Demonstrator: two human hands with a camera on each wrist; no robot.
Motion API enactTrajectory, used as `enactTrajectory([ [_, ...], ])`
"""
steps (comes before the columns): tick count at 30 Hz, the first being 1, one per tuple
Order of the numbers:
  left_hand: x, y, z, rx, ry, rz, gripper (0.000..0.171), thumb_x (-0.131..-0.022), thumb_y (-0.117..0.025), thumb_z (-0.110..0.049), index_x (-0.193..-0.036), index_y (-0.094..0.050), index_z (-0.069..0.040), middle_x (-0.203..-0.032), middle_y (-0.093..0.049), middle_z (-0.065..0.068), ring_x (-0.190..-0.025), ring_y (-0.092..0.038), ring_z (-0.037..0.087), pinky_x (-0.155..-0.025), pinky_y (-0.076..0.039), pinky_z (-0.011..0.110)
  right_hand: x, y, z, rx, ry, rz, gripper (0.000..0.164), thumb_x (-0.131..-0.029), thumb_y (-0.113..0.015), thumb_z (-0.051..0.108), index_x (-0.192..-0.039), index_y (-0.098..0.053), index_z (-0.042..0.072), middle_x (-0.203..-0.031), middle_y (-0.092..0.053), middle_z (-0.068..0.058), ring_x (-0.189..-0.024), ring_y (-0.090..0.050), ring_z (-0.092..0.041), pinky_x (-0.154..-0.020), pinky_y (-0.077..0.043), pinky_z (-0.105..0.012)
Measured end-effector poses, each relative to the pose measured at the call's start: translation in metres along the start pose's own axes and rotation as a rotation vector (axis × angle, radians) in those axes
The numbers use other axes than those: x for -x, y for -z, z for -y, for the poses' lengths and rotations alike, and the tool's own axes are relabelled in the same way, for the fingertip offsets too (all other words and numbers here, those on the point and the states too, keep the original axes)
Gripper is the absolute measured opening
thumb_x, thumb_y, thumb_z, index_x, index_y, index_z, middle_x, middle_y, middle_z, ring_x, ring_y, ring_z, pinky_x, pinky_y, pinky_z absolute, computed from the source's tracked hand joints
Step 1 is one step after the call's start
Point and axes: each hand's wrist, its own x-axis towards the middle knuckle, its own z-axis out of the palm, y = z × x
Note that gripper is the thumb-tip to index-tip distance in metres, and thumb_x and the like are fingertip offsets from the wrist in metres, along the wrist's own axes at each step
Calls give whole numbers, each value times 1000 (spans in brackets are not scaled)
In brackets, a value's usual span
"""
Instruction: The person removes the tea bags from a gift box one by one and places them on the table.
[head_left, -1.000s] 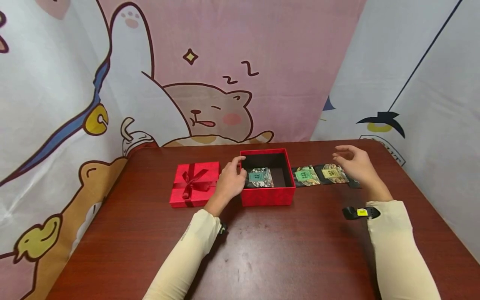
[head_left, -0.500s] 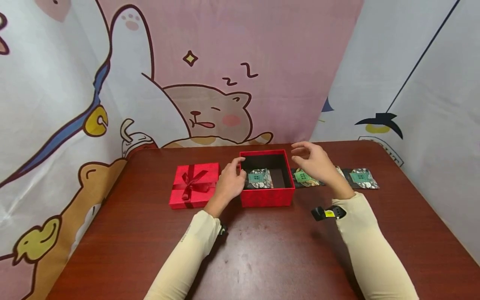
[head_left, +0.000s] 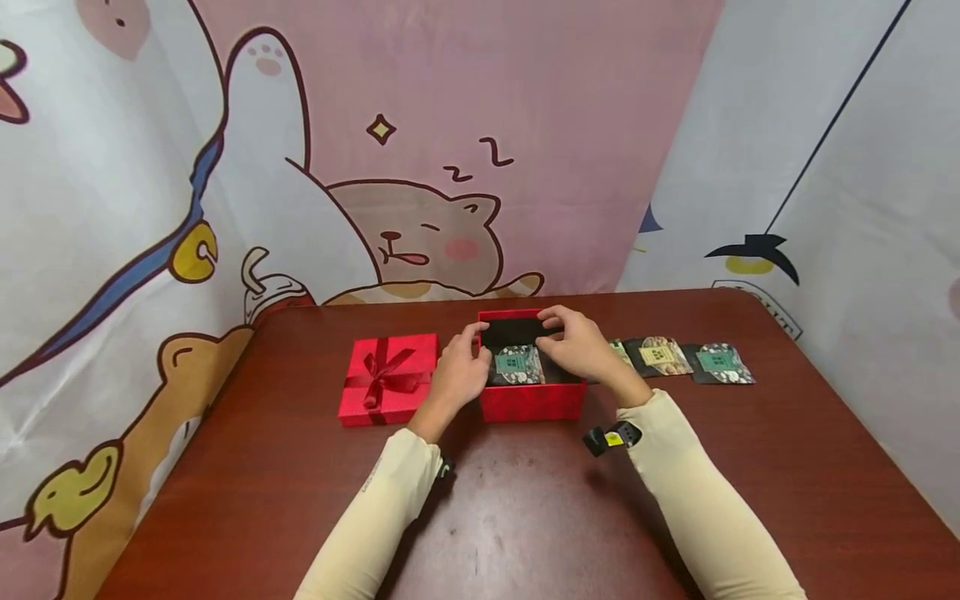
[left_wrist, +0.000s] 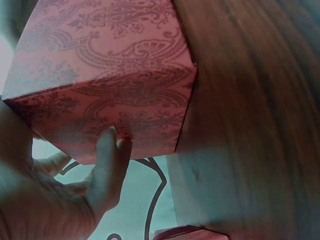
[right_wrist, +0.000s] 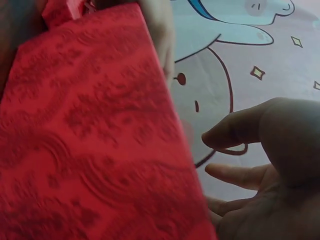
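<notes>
From my end I log a reddish-brown wood-grain table (head_left: 517, 517), far corners rounded, printed fabric rising behind and at both sides. Behind, I see a pink panel (head_left: 592, 150): sleeping cartoon animal (head_left: 435, 242), two Zs, four-point star (head_left: 381, 129). Left, a whitish panel (head_left: 82, 183): blue band (head_left: 206, 171), yellow bell (head_left: 187, 258), yellow duck (head_left: 71, 496). Right, a pale, creased panel (head_left: 862, 208): black hat (head_left: 761, 246). I get a soft glare on the tabletop.

Your table (head_left: 517, 525) spans the lower frame; a cartoon cloth (head_left: 600, 125) fills the top, showing you a cat (head_left: 431, 229) above centre and a bell (head_left: 187, 257) at left.
</notes>
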Motion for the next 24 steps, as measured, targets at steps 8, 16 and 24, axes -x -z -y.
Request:
enactTrajectory([
  [8,2,0,-1,5,6,7,43,-97,-52,-18,-139,-53,-23,-126,-61,12,-114,-59,34,-93,-46,53,-5,-28,0,66,7,8,47,-89,-63,14,-132,-54,-4,-129,-56,-29,-112,-59,-41,-97,-46,-53],
  [16,3,-1,1,1,12,13,43,-97,-51,-21,-140,-53,-24,-126,-60,11,-114,-59,33,-93,-46,52,-9,-35,-2,112,-59,96,53,-92,-61,19,-137,-48,-4,-132,-56,-27,-119,-55,-39,-97,-45,-53],
  [24,3,1,0,7,-1,4,43,-96,-52,-19,-139,-54,-22,-126,-61,12,-114,-59,34,-92,-47,53,-16,-40,-5,146,-137,181,53,-93,-60,20,-137,-46,-6,-127,-58,-24,-105,-59,-32,-94,-46,-50],
])
